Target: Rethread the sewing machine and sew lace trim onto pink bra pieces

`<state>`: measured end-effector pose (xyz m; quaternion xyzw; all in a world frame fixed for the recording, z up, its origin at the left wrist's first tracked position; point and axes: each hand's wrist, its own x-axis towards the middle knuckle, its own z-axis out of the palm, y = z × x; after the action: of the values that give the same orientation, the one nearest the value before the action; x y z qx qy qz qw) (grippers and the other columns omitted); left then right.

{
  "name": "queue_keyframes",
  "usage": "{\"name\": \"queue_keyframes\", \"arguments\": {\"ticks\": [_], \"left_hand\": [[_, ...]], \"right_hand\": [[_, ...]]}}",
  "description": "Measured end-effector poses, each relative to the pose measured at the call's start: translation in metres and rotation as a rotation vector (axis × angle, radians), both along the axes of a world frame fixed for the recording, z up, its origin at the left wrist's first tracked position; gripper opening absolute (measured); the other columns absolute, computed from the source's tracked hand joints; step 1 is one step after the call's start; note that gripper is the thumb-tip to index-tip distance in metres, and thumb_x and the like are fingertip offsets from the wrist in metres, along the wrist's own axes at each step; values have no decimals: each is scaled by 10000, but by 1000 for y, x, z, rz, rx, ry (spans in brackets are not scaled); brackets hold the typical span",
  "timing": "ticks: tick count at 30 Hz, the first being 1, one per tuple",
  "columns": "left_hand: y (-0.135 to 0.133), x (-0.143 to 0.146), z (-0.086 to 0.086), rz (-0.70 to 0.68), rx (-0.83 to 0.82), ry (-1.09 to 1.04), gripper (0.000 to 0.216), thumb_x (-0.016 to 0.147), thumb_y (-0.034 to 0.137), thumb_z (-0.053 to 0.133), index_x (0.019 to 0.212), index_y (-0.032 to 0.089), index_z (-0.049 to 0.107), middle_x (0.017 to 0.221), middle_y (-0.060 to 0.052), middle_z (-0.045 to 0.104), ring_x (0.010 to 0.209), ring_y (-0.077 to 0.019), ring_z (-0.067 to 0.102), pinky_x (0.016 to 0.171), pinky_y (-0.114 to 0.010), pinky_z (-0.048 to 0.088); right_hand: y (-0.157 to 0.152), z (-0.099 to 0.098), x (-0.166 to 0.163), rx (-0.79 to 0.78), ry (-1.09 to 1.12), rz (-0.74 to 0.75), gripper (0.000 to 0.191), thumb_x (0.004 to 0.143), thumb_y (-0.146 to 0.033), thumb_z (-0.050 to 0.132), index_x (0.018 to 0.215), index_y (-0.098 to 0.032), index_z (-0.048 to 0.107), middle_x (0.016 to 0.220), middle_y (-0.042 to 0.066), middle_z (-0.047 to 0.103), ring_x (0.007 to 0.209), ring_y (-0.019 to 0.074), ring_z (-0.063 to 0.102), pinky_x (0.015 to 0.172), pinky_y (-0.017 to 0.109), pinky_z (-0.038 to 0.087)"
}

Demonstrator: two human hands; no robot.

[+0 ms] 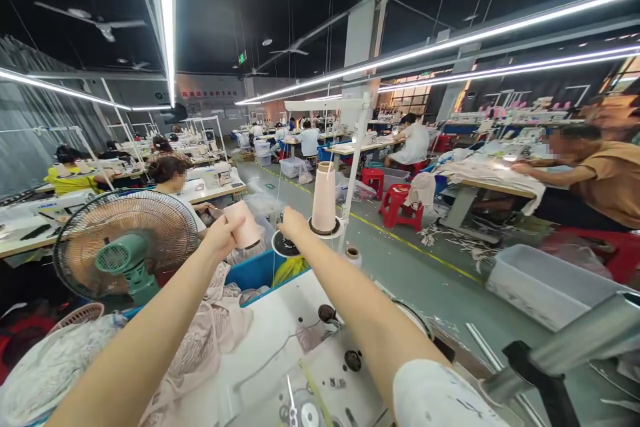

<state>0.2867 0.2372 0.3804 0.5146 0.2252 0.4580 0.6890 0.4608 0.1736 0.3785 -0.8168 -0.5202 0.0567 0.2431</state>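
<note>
My left hand (220, 235) is raised and wrapped around a pale pink thread cone (244, 223), tilted in the air. My right hand (294, 227) reaches forward to the thread stand, its fingers curled at the empty black spool base (285, 245); what they pinch, if anything, is hidden. Just right of that hand a second pale pink thread cone (324, 197) stands upright on the stand. The white stand post (356, 167) rises behind it. Below my arms lies the white top of a sewing machine (295, 347).
A green fan (125, 253) stands at left. Pinkish fabric (210, 327) lies in a blue bin (255, 268). Red stools (400, 207) and a grey tub (545, 283) sit along the aisle at right. Other people sew at tables around.
</note>
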Motion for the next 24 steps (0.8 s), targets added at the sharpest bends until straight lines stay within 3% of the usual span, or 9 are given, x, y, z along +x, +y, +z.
{"name": "queue_keyframes", "arguments": {"ticks": [3,9,12,18,24], "left_hand": [[5,10,-2,-75,16,0,486,487,178,870,910,117,640,938,-106,693,1001,-288,623,934,-429,493],[14,29,-3,-143,70,19,589,445,241,917,961,143,652,973,-76,695,1072,-274,594,966,-399,470],[23,43,-2,-154,121,15,575,448,251,917,952,168,655,988,-53,692,1066,-256,595,948,-369,478],[36,74,2,-204,218,52,570,501,239,902,1015,186,661,1074,-78,677,1098,-275,581,924,-359,491],[35,79,11,-211,268,55,535,486,258,906,953,176,657,1021,-75,688,1098,-286,582,960,-386,477]], "right_hand": [[-5,17,7,53,-41,-5,280,901,-317,586,1106,-126,563,1078,114,652,979,226,629,827,347,481],[-33,84,36,216,-135,-23,320,893,-337,570,1133,-135,507,1162,157,617,1040,272,603,798,324,465],[-55,105,52,238,-168,-8,313,854,-343,620,1070,-130,539,1128,150,624,1012,289,602,785,341,467],[-84,105,65,245,-155,3,300,829,-338,650,1026,-131,558,1091,136,633,959,269,608,750,316,466],[-94,97,67,279,-118,21,295,837,-341,642,1035,-143,550,1101,119,624,999,262,593,789,312,460]]}}
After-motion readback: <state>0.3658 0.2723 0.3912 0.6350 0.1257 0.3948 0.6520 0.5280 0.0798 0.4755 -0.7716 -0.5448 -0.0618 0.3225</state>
